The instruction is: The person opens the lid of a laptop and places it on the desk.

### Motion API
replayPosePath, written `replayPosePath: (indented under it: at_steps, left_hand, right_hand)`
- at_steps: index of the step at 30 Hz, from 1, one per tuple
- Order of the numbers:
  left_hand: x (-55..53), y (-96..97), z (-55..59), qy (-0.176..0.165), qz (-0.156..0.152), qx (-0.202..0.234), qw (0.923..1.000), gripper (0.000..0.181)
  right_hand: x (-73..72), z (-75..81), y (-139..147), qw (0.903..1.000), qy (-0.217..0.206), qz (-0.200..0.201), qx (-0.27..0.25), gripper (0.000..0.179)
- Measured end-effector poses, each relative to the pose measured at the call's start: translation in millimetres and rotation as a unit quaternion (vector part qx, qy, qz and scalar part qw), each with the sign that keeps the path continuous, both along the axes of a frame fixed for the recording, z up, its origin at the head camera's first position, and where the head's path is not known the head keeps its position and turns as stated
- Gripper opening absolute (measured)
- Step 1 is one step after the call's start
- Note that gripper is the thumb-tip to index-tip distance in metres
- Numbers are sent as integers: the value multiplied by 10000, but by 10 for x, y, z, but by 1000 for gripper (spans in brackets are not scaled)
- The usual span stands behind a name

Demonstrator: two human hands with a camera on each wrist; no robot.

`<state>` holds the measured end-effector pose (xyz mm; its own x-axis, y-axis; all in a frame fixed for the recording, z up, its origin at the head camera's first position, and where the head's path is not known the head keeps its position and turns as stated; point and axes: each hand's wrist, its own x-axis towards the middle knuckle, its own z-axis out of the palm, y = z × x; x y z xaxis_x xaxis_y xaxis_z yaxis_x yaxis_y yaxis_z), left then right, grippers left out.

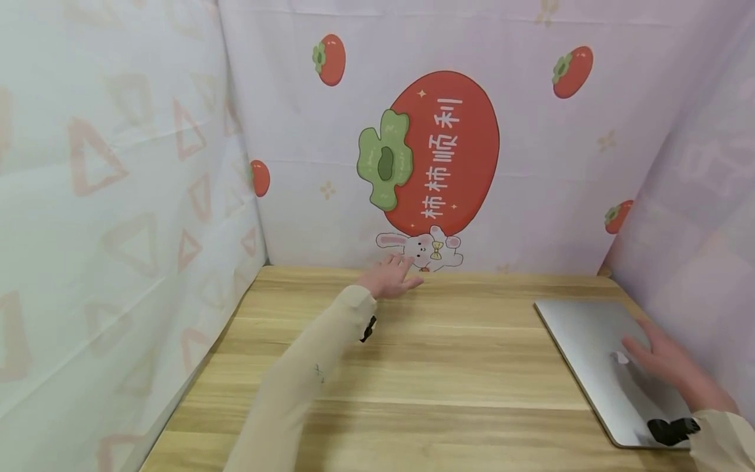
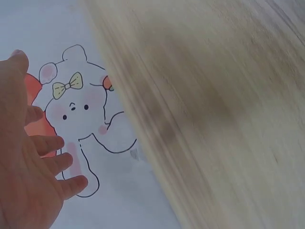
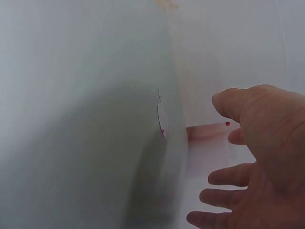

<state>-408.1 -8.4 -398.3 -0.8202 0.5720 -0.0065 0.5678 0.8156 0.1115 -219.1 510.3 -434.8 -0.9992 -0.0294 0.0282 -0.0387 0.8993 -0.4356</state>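
A closed silver laptop [image 1: 580, 347] lies flat along the right side of the wooden table. My right hand [image 1: 672, 364] is over its right part, fingers stretched out, and casts a shadow on the lid. In the right wrist view the fingers of that hand [image 3: 271, 157] are spread with nothing between them, beside the grey lid [image 3: 86, 143]; whether they touch it I cannot tell. My left hand [image 1: 389, 276] reaches to the table's far edge, near a printed rabbit [image 1: 433, 250]. Its spread fingers hold nothing in the left wrist view.
The wooden table [image 1: 425, 367] has light striped grain. A patterned cloth wall [image 1: 295, 118] with printed red persimmons hangs behind it. More cloth walls close off the left [image 1: 147, 164] and right [image 1: 708, 216] sides.
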Motion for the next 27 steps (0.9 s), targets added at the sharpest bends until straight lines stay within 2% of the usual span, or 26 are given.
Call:
replayPosePath:
  at_steps: [8,17,27]
  left_hand:
    - [-4,198,-103,32,-62,53,10000,77]
    - [54,359,-210,-206,-258,288,9990,74]
    - [88,631,-272,-199,-447,422,9979,72]
  right_hand:
    - [80,-68,204,9989,-252,-360,144,79]
    - [112,-127,297,9918,-227,-583,1112,79]
    - [161,-201,370,9880,-548,-778,1219,79]
